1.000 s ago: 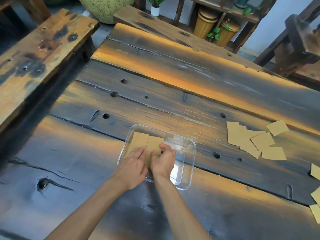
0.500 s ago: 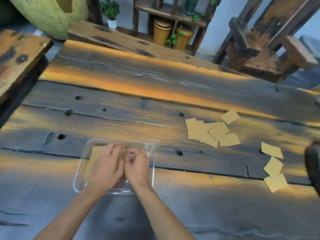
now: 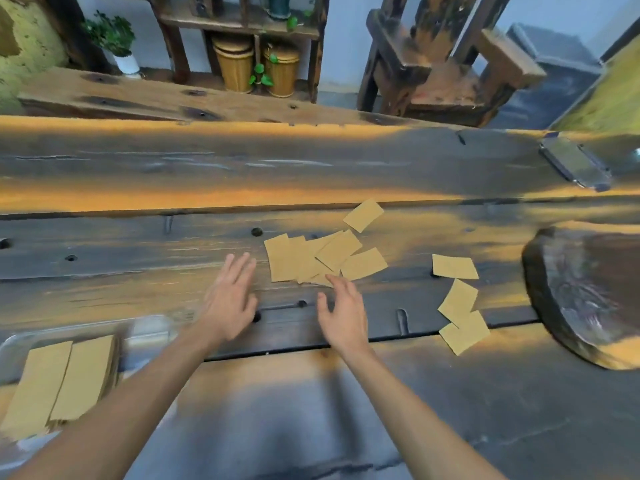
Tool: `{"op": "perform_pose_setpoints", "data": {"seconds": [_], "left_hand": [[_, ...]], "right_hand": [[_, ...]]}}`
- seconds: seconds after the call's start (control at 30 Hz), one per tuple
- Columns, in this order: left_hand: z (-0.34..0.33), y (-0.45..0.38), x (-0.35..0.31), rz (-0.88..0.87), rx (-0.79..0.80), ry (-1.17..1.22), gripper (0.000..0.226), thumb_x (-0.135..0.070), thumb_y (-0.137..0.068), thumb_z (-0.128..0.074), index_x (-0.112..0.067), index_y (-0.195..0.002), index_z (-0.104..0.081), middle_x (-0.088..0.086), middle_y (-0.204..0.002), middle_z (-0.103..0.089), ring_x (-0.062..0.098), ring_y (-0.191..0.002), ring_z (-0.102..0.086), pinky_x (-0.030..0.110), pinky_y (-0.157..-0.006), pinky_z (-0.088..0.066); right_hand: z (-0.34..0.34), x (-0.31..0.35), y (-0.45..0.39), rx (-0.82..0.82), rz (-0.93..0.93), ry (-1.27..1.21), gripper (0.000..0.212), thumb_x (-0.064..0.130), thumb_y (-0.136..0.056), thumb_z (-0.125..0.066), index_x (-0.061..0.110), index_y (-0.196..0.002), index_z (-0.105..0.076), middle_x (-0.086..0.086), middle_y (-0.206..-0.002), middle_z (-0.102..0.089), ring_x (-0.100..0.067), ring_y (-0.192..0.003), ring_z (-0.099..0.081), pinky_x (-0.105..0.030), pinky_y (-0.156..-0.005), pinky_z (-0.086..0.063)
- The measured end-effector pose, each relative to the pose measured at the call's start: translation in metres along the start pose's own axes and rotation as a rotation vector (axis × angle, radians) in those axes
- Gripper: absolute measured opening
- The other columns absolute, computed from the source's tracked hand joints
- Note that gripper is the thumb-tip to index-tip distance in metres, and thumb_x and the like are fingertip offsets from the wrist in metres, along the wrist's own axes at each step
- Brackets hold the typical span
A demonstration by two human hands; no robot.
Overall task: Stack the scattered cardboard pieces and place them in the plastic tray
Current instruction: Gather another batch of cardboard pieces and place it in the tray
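Observation:
A clear plastic tray (image 3: 145,329) lies at the lower left with two stacks of tan cardboard pieces (image 3: 62,379) side by side in it. A loose heap of several cardboard pieces (image 3: 311,259) lies mid-table, one single piece (image 3: 363,215) just behind it. Three more pieces (image 3: 459,306) lie to the right. My left hand (image 3: 230,299) hovers open just left of the heap, holding nothing. My right hand (image 3: 344,313) is open too, its fingertips at the heap's near edge.
The table (image 3: 311,168) is dark worn planks with holes and gaps. A dark round wooden slab (image 3: 581,296) sits at the right edge and a phone-like object (image 3: 575,164) at the far right. A bench, shelf with baskets and a wooden chair stand behind.
Both hands have left the tray and moved right to the cardboard heap, now open. The view has swung right, so the tray sits at the lower left.

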State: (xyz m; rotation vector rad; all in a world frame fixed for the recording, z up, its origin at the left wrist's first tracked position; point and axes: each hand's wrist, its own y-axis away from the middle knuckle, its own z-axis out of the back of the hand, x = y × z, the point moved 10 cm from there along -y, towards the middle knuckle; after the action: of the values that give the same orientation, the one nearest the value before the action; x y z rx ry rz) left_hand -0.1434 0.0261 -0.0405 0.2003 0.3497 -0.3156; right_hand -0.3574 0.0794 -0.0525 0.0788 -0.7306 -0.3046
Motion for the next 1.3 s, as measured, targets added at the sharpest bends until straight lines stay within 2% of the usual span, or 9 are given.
{"op": "perform_pose_setpoints", "data": {"seconds": [0.2, 0.37, 0.47, 0.57, 0.73, 1.0, 1.1, 1.2, 1.3], "left_hand": [[-0.069, -0.05, -0.039, 0.033, 0.125, -0.069, 0.063, -0.046, -0.101, -0.028, -0.033, -0.157, -0.001, -0.003, -0.166, 0.008, 0.023, -0.153, 0.01, 0.047, -0.124, -0.015], [-0.112, -0.084, -0.048, 0.084, 0.159, -0.085, 0.064, -0.059, -0.097, -0.005, -0.038, -0.155, 0.009, -0.005, -0.164, 0.017, 0.024, -0.152, 0.015, 0.049, -0.124, -0.004], [-0.126, -0.078, -0.04, 0.23, 0.112, -0.007, 0.067, -0.059, -0.093, 0.003, -0.036, -0.155, 0.012, -0.006, -0.163, 0.021, 0.022, -0.151, 0.019, 0.049, -0.124, 0.001], [-0.131, -0.05, -0.034, 0.322, 0.04, 0.038, 0.066, -0.056, -0.095, 0.0, -0.034, -0.156, 0.01, -0.004, -0.165, 0.018, 0.022, -0.152, 0.017, 0.051, -0.123, 0.0], [-0.141, 0.016, -0.035, 0.429, -0.014, 0.048, 0.065, -0.052, -0.096, -0.009, -0.032, -0.157, 0.005, -0.002, -0.166, 0.013, 0.024, -0.153, 0.011, 0.052, -0.123, -0.006], [-0.161, 0.079, -0.072, 0.44, -0.036, 0.17, 0.068, -0.05, -0.092, -0.029, -0.024, -0.154, -0.03, 0.031, -0.161, 0.001, 0.041, -0.151, 0.007, 0.053, -0.121, -0.011], [-0.163, 0.087, -0.093, 0.416, -0.024, 0.266, 0.066, -0.05, -0.091, -0.03, -0.024, -0.151, -0.038, 0.027, -0.162, 0.004, 0.034, -0.152, 0.012, 0.041, -0.123, -0.001], [-0.147, 0.103, -0.096, 0.474, -0.126, 0.461, 0.061, -0.04, -0.086, -0.041, -0.016, -0.141, -0.05, 0.021, -0.162, -0.015, 0.029, -0.149, -0.008, 0.027, -0.118, -0.005], [-0.133, 0.124, -0.068, 0.668, -0.227, 0.611, 0.066, -0.029, -0.077, -0.05, -0.01, -0.14, -0.043, 0.018, -0.156, -0.026, 0.033, -0.143, -0.021, 0.038, -0.118, -0.015]], "right_hand": [[0.025, -0.104, -0.059, 0.128, -0.027, 0.289, 0.06, 0.039, -0.1, -0.045, 0.029, -0.157, -0.027, -0.002, -0.169, -0.014, -0.026, -0.153, -0.015, -0.04, -0.122, -0.026], [0.009, -0.091, -0.11, 0.207, 0.234, 0.397, 0.061, 0.045, -0.103, -0.036, 0.038, -0.16, -0.013, 0.0, -0.17, 0.002, -0.024, -0.157, 0.001, -0.044, -0.122, -0.02], [-0.01, -0.095, -0.115, 0.28, 0.258, 0.411, 0.057, 0.049, -0.106, -0.026, 0.043, -0.159, -0.007, 0.003, -0.17, 0.008, -0.021, -0.157, 0.007, -0.046, -0.125, -0.009], [-0.012, -0.107, -0.096, 0.199, 0.214, 0.383, 0.055, 0.047, -0.107, -0.023, 0.042, -0.159, -0.007, 0.004, -0.169, 0.01, -0.02, -0.156, 0.011, -0.043, -0.125, 0.0], [-0.001, -0.134, -0.052, 0.057, 0.115, 0.383, 0.054, 0.042, -0.105, -0.03, 0.041, -0.158, -0.018, 0.003, -0.17, -0.001, -0.021, -0.157, -0.002, -0.048, -0.125, -0.011], [-0.012, -0.116, -0.009, 0.128, 0.164, 0.383, 0.057, 0.045, -0.102, -0.027, 0.027, -0.156, -0.033, 0.009, -0.169, -0.014, -0.012, -0.157, -0.002, -0.042, -0.124, 0.002], [-0.032, -0.093, 0.026, 0.207, 0.259, 0.28, 0.051, 0.038, -0.103, -0.031, 0.021, -0.15, -0.044, 0.004, -0.166, -0.023, -0.014, -0.156, -0.01, -0.04, -0.126, -0.012], [-0.053, -0.085, 0.065, 0.326, 0.279, 0.218, 0.052, 0.037, -0.104, -0.029, 0.019, -0.151, -0.042, 0.007, -0.167, -0.019, -0.009, -0.155, -0.007, -0.037, -0.126, -0.017], [-0.051, -0.083, 0.082, 0.291, 0.244, 0.155, 0.048, 0.035, -0.103, -0.037, 0.018, -0.146, -0.049, 0.006, -0.164, -0.028, -0.011, -0.153, -0.02, -0.034, -0.123, -0.025]]}}
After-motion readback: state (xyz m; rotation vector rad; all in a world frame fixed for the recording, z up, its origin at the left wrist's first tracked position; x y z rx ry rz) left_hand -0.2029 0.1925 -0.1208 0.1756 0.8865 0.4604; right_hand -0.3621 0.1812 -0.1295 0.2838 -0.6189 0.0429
